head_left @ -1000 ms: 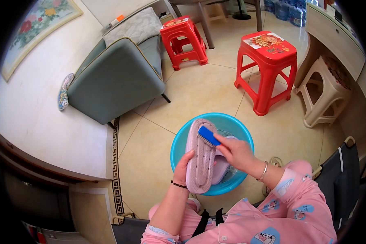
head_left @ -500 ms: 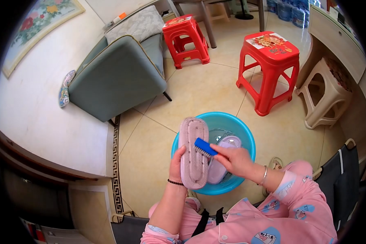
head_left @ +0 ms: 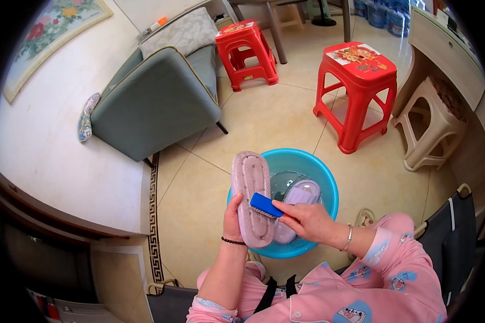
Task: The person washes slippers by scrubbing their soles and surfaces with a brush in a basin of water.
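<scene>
My left hand grips a pale pink slipper by its side edge, with the grooved sole turned up toward me. In my right hand is a blue scrubbing brush, its bristles against the lower half of the sole. Below both hands stands a turquoise basin with water in it. A second slipper, lilac, lies in the basin, partly covered by my right hand and the brush.
Two red plastic stools stand ahead on the tiled floor, one farther back. A grey-green armchair is at the left. At the right are a beige stool and a white desk. Blue water bottles stand far back.
The held slipper has shifted slightly left and up. The brush has moved down the sole and a little left, along with my right hand.
</scene>
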{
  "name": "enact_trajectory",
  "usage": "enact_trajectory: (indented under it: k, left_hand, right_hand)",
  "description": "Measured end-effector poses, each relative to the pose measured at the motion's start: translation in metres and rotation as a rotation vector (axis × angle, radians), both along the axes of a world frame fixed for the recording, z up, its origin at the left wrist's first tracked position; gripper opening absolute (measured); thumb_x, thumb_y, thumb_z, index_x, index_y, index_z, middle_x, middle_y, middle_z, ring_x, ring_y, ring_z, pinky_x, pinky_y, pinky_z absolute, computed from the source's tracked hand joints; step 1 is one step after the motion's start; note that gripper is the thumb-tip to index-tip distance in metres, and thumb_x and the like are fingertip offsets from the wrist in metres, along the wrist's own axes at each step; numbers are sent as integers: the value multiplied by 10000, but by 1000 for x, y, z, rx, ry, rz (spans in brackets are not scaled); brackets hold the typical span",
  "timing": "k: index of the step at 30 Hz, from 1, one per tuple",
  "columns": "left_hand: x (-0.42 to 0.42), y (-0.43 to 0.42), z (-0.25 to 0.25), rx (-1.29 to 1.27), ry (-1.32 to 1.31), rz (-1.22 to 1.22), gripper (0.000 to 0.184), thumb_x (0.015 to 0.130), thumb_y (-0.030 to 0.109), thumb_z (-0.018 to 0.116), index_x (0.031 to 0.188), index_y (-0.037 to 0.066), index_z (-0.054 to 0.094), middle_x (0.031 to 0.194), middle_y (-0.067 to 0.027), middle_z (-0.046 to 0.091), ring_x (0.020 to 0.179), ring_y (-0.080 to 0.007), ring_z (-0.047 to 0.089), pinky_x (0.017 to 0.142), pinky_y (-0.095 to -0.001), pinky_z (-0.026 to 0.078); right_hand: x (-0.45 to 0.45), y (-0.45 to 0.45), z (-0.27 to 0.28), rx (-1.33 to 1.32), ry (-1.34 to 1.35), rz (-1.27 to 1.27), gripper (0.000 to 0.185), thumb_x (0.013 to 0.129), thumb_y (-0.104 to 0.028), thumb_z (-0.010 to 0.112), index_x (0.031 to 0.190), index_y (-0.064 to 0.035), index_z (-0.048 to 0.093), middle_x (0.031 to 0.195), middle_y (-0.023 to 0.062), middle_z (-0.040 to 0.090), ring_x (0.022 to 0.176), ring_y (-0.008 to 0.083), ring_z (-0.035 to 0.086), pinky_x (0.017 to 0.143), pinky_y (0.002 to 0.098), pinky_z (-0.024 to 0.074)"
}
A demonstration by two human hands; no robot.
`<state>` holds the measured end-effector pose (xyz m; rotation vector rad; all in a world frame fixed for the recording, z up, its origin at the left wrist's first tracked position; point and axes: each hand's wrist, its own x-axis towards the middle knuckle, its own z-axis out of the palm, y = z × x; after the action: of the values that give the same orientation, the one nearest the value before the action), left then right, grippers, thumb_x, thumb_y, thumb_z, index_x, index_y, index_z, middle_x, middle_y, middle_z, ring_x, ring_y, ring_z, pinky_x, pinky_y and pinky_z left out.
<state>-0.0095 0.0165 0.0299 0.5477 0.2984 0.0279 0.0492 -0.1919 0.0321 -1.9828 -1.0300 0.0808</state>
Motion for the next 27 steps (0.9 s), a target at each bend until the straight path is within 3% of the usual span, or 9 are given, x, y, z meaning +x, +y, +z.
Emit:
enact_trajectory:
  k: [7,8,12,14,17,18,22,24,27]
  left_hand:
    - [-4,-11,3,85,52,-282,545,926,284,542,1341,-58,454,1200,-210,619,1027,-321,649,887,-426,549]
    - [-4,-2,-10,158,82,-344,681,884,295,563,1443,-20,332,1342,-227,524,1108,-389,605,971,-480,504]
    - [-5,-4,-4,60,61,-286,651,893,296,547,1425,-28,358,1321,-226,542,1110,-393,602,983,-483,496]
    - [-4,-4,3,20,3,-118,606,907,291,527,1402,-33,391,1297,-220,564,1109,-371,607,980,-477,497]
    - [-1,5,-1,45,-29,24,566,921,287,508,1379,-33,420,1273,-213,582,1104,-340,615,968,-467,506]
    - [-1,3,3,26,-23,36,529,930,287,510,1361,-13,449,1229,-195,607,1040,-309,647,911,-440,536]
    - [-3,0,4,25,1,-50,542,928,288,516,1369,-17,439,1234,-202,603,1041,-325,644,917,-445,535]
    - [-3,-11,11,15,1,-182,569,924,294,526,1384,-25,421,1254,-213,591,1047,-351,640,934,-450,531]
    - [-2,-10,5,-8,26,-249,604,918,303,536,1402,-31,395,1277,-223,575,1060,-373,633,945,-459,528]
  right_hand:
    - [34,2,-7,122,30,-258,371,931,-284,601,1285,-174,601,774,163,653,707,345,644,622,441,497]
    - [36,-1,4,98,113,-267,403,917,-196,631,1304,-97,572,955,205,680,789,340,670,690,379,525]
    - [31,-1,-1,53,200,-259,407,920,-213,629,1309,-107,573,951,198,684,790,339,670,684,380,523]
    - [18,1,-13,90,43,-106,408,929,-289,607,1317,-169,574,793,168,661,720,354,650,624,440,502]
    - [2,-1,-3,-23,94,30,423,928,-301,609,1331,-183,562,773,152,658,673,348,646,587,442,500]
    - [2,-1,-5,16,66,37,406,928,-306,608,1315,-188,578,757,142,653,638,341,640,562,442,497]
    - [12,1,-3,-18,42,-33,390,926,-296,613,1298,-184,592,780,152,661,664,342,645,587,446,502]
    - [23,1,-9,46,44,-166,409,921,-231,626,1316,-134,576,892,181,680,742,323,663,664,382,518]
    - [35,-1,1,63,166,-255,402,924,-224,625,1306,-107,575,962,202,680,779,333,666,698,373,521]
